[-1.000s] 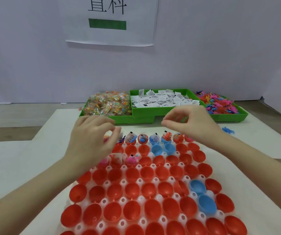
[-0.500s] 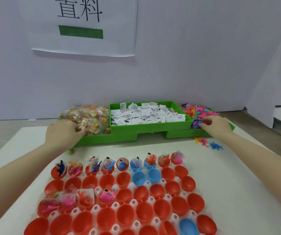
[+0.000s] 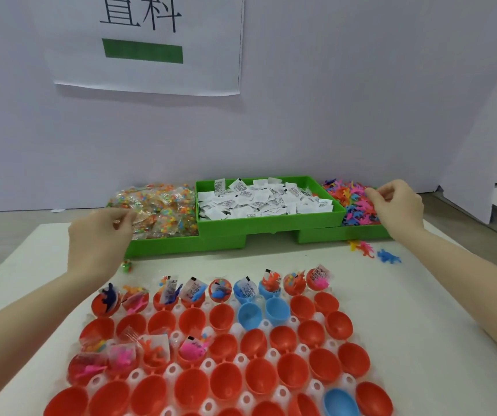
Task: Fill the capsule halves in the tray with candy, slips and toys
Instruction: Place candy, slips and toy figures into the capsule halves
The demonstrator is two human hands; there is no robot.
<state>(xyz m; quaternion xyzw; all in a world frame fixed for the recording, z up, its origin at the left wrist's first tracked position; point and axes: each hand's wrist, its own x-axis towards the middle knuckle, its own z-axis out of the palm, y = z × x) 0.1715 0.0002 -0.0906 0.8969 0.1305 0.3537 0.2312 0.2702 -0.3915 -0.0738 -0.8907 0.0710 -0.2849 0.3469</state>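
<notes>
Both hands were out at the back of the table, well apart, one at each end of the row of green plastic bins. Left hand [image 3: 100, 235] sat at the near corner of the left bin, fingers curled, thumb and forefinger pinching a clear wrapper at the edge of the pile of clear-wrapped multicoloured candy packets [image 3: 158, 210]. Right hand [image 3: 397, 207] was over the right green bin [image 3: 340, 234], fingers curled down into the heap of small bright plastic toy figures [image 3: 354, 202]; couldn't tell whether it actually held one. Middle raised green bin [image 3: 271, 222] held white folded paper slips with printed codes [image 3: 259, 201].

White plastic tray with round sockets [image 3: 271, 354] lay in front, close to the camera, packed with red and a few blue plastic capsule halves [image 3: 223, 319], open side up. Far row of halves was filled: slips, toys and candy sticking out. Four halves on the left side of the third row were filled too. The others showed bare insides.

Loose bits on the white tabletop [image 3: 421, 295]: a blue toy figure [image 3: 388, 256] and some orange and yellow ones [image 3: 361, 247] just in front of the right bin, a small green piece [image 3: 127, 266] near the left wrist. White paper sign with black characters and a green bar [image 3: 151, 43] hung on the wall behind.
</notes>
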